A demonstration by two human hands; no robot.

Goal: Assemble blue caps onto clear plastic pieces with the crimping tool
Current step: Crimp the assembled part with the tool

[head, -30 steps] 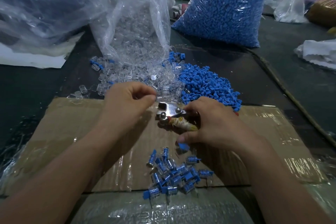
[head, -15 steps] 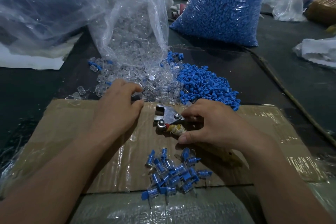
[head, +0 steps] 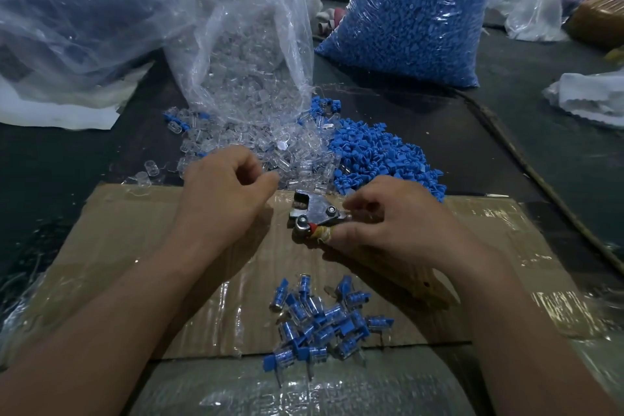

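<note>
A few capped pieces [head: 324, 321] are finished, heaps of blue caps [head: 381, 152] and clear pieces [head: 280, 154] are left, the crimping tool [head: 315, 213] is gripped by the right hand [head: 391, 223], and whether anything is held in the curled left hand [head: 223, 192] cannot be told.

Cardboard sheet [head: 135, 233] on dark table [head: 50, 165]; white bag [head: 589, 94].

crimping tool [head: 314, 211]: bare grey metal, dull sheen | blue caps [head: 381, 152]: matt plastic | clear pieces [head: 270, 154]: glossy transparent plastic | cardboard [head: 141, 223]: under shiny tape | bag [head: 236, 44]: crinkled glossy film
</note>
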